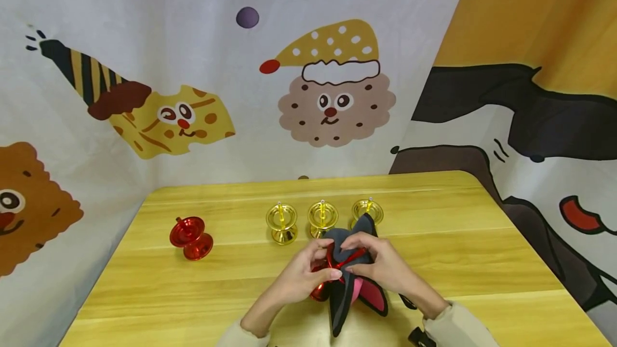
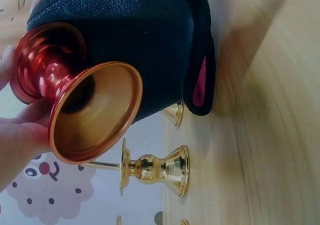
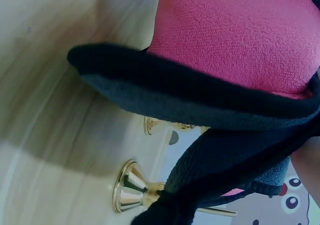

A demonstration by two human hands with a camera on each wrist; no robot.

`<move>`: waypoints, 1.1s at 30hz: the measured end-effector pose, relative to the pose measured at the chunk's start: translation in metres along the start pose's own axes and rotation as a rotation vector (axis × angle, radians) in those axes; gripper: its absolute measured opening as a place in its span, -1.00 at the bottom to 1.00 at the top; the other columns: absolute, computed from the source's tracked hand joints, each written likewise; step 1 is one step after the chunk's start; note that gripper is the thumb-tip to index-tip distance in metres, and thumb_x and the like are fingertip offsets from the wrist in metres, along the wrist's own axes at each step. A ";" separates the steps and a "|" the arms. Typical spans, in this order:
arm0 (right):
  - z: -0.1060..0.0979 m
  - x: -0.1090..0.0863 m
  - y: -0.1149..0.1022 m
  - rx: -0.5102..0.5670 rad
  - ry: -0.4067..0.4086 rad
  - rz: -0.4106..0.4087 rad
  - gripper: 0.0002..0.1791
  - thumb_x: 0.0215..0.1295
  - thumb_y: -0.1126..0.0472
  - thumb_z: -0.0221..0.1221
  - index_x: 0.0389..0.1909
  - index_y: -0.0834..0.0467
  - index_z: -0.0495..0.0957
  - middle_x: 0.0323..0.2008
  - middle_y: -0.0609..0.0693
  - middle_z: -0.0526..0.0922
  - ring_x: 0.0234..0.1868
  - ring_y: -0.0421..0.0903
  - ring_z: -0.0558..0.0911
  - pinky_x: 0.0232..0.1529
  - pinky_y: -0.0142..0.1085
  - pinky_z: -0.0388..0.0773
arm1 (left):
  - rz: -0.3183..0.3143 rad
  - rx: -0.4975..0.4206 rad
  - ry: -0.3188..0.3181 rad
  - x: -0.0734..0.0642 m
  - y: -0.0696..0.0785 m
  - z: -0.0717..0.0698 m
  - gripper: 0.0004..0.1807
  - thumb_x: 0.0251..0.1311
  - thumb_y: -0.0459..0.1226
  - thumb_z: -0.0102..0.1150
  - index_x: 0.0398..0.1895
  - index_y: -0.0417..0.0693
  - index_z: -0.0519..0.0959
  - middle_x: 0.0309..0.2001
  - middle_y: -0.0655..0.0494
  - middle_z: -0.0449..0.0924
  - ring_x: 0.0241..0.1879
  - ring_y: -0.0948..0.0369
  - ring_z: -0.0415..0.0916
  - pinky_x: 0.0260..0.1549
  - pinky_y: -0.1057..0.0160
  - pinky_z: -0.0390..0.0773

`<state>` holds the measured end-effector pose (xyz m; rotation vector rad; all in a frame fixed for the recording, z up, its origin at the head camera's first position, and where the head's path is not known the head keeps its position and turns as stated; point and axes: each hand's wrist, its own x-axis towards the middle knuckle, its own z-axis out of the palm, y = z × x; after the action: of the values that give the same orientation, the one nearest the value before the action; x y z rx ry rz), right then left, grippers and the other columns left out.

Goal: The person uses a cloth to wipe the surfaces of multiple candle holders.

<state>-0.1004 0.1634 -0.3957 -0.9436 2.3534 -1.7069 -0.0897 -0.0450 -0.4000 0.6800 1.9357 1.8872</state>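
Note:
My left hand (image 1: 308, 269) grips a shiny red metal candle holder (image 2: 60, 80), tilted on its side above the table. In the left wrist view its flared base faces the camera, hollow and coppery inside. My right hand (image 1: 381, 264) pinches a two-sided cloth (image 1: 339, 237), dark grey on one face, pink (image 3: 240, 35) on the other, with black edging. The cloth drapes over the holder's upper part, and its corners hang down. Red rim and a thin red spike show between the hands in the head view; the rest of the cup is hidden by cloth and fingers.
Three gold candle holders (image 1: 281, 218) with upright spikes stand in a row just beyond my hands. Another red candle holder (image 1: 191, 237) stands on the left of the wooden table (image 1: 241, 304). A curtain (image 1: 202, 42) with cartoon prints hangs behind the table.

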 end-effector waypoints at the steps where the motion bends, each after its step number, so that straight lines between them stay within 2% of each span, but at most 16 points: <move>1: 0.000 0.000 0.001 0.015 -0.002 0.001 -0.63 0.00 0.41 0.30 -0.12 0.23 0.48 -0.19 0.11 0.55 -0.18 -0.15 0.56 -0.24 -0.31 0.56 | 0.000 -0.003 -0.003 0.000 0.000 0.000 -0.40 0.18 -0.35 0.14 0.20 -0.42 0.14 0.01 -0.30 0.44 -0.10 0.07 0.51 -0.19 0.32 0.53; 8: 0.000 -0.002 0.004 0.050 0.011 0.002 -0.64 0.00 0.44 0.28 -0.13 0.25 0.47 -0.20 0.13 0.55 -0.19 -0.17 0.56 -0.26 -0.30 0.55 | -0.034 0.002 0.011 0.002 0.002 0.002 -0.40 0.15 -0.34 0.18 0.18 -0.43 0.17 0.03 -0.29 0.43 -0.10 0.05 0.50 -0.19 0.31 0.53; 13: -0.002 -0.003 0.007 0.085 0.015 0.002 -0.64 0.00 0.44 0.28 -0.13 0.27 0.47 -0.21 0.14 0.55 -0.19 -0.18 0.57 -0.27 -0.30 0.57 | -0.039 0.054 0.028 0.004 0.004 0.003 -0.43 0.13 -0.34 0.20 0.13 -0.43 0.22 0.03 -0.27 0.43 -0.08 0.05 0.49 -0.16 0.32 0.52; 20: -0.014 -0.005 0.004 0.150 0.035 -0.081 -0.62 0.00 0.51 0.25 -0.10 0.35 0.44 -0.23 0.15 0.58 -0.21 -0.15 0.59 -0.35 -0.32 0.57 | -0.051 0.155 0.056 0.003 0.006 0.001 -0.37 0.07 -0.29 0.27 0.15 -0.39 0.24 0.01 -0.22 0.46 -0.04 0.01 0.46 -0.06 0.17 0.47; 22: -0.021 -0.005 0.000 0.165 0.057 -0.108 -0.61 0.00 0.55 0.23 -0.10 0.38 0.42 -0.22 0.13 0.61 -0.24 -0.12 0.60 -0.36 -0.33 0.56 | -0.050 0.185 0.079 0.002 0.005 -0.001 -0.34 0.04 -0.28 0.30 0.16 -0.37 0.24 0.01 -0.20 0.47 -0.02 -0.01 0.45 -0.03 0.10 0.45; 25: -0.033 -0.007 -0.008 0.154 0.141 -0.093 -0.60 0.00 0.56 0.22 -0.10 0.39 0.38 -0.20 0.06 0.62 -0.24 -0.13 0.59 -0.33 -0.38 0.55 | -0.057 0.208 0.160 -0.001 0.002 -0.006 -0.28 -0.03 -0.27 0.35 0.17 -0.36 0.24 0.02 -0.18 0.46 0.01 -0.02 0.42 0.00 0.06 0.42; 29: -0.034 -0.006 -0.017 0.056 0.298 -0.034 -0.58 -0.01 0.53 0.25 -0.09 0.34 0.39 -0.20 0.03 0.60 -0.20 -0.17 0.55 -0.28 -0.44 0.50 | -0.056 0.110 0.265 -0.002 -0.003 -0.009 -0.19 -0.08 -0.37 0.37 0.24 -0.39 0.15 0.08 -0.22 0.38 0.08 -0.05 0.35 0.03 0.11 0.41; 31: -0.025 -0.005 -0.017 0.002 0.336 -0.039 -0.58 -0.02 0.52 0.26 -0.08 0.33 0.42 -0.17 0.09 0.57 -0.16 -0.19 0.54 -0.23 -0.45 0.49 | -0.036 0.052 0.283 -0.001 -0.004 -0.007 -0.15 -0.09 -0.42 0.36 0.27 -0.40 0.11 0.11 -0.25 0.34 0.11 -0.06 0.34 0.03 0.18 0.42; 33: -0.012 -0.005 -0.016 -0.030 0.337 -0.071 -0.58 -0.03 0.53 0.26 -0.09 0.32 0.46 -0.13 0.16 0.52 -0.12 -0.18 0.52 -0.18 -0.47 0.49 | -0.008 0.007 0.279 0.001 -0.005 -0.004 -0.16 -0.09 -0.45 0.34 0.27 -0.40 0.11 0.11 -0.28 0.33 0.10 -0.06 0.35 -0.01 0.24 0.44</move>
<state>-0.0943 0.1734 -0.3779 -0.8054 2.5808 -2.0025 -0.0927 -0.0476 -0.4045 0.4275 2.1063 2.0633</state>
